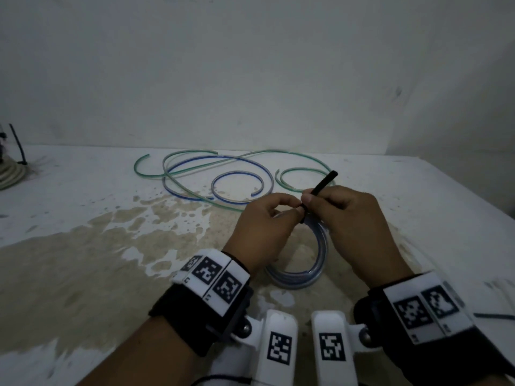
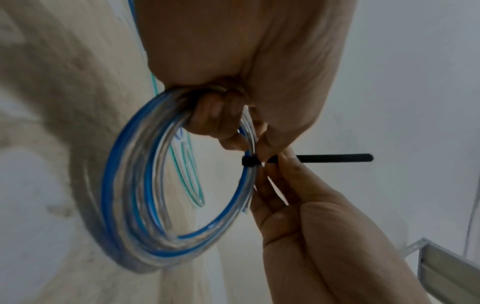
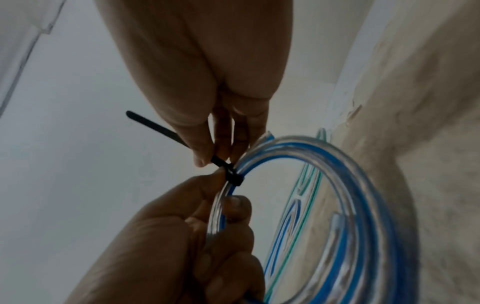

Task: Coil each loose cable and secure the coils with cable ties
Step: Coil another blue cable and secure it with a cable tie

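Note:
A coil of clear tubing with a blue stripe (image 1: 305, 277) hangs just above the stained table (image 1: 83, 260). My left hand (image 1: 291, 211) grips its top with curled fingers (image 2: 228, 123). A black cable tie (image 1: 323, 183) is looped around the coil (image 2: 145, 195); its band (image 2: 250, 161) sits tight against the strands. My right hand (image 1: 308, 203) pinches the tie's tail next to the loop, and the free end (image 2: 337, 158) sticks out past the fingers. From the right wrist, the tie's head (image 3: 233, 175) lies between the right fingertips (image 3: 205, 160) and the left thumb (image 3: 215, 179).
Loose green and blue-striped cables (image 1: 223, 174) sprawl across the table's far side near the wall. A pale cable bundle with a black tie (image 1: 12, 171) sits at the far left edge. A spare black tie (image 1: 494, 316) lies at the right edge.

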{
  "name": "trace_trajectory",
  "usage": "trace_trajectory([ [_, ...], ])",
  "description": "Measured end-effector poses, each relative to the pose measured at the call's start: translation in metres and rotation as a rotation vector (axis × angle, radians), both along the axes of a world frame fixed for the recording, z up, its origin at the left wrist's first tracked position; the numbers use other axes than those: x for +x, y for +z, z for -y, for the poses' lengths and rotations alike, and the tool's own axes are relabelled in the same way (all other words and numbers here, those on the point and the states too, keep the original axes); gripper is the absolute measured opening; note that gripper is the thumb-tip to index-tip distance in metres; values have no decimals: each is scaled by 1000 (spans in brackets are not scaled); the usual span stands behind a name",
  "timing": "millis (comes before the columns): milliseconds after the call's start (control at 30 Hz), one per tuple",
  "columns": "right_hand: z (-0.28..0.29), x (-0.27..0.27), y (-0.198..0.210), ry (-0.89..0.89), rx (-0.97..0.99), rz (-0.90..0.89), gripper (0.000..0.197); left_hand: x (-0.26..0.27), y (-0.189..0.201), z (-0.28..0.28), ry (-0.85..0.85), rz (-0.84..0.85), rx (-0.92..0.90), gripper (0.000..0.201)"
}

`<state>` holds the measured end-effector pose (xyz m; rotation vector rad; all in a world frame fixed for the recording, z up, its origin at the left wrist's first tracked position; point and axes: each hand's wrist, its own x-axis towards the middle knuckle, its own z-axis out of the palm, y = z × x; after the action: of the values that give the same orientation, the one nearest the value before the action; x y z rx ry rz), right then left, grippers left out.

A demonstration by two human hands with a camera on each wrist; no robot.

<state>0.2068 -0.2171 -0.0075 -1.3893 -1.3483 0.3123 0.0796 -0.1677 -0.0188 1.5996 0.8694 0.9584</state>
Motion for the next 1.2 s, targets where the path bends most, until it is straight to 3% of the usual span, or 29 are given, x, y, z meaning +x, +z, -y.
trace_trajectory([
  [133, 3, -1, 2, -23, 169, 238, 19, 1, 4, -2, -15, 79, 3, 10],
  [233, 6, -1, 6, -43, 234, 213, 15, 3, 7, 0, 0, 132, 12, 10],
  [400, 0, 6, 5, -28, 51, 72, 15, 0, 1, -3, -31, 131, -149, 9],
  [500, -1, 11, 1, -25, -26, 86, 13, 0, 2, -3, -55, 170, -248, 7],
  [700, -1, 8, 2, 23, -9, 22, 20, 0, 0, -5, -62, 167, -242, 8],
  [833, -1, 9, 1, 7, 28, 140, 9, 3, 0, 2, -94, 145, -221, 5],
  [1000, -1, 7, 0, 1, 123, 260, 20, 4, 2, 3, -54, 133, -190, 10],
  [1100, -3, 7, -1, 1, 158, 281, 8, 3, 1, 1, -21, 119, -111, 12],
  [1200, -1, 6, 0, -39, 252, 336, 18, 6, 2, 1, -11, 123, -69, 13],
])
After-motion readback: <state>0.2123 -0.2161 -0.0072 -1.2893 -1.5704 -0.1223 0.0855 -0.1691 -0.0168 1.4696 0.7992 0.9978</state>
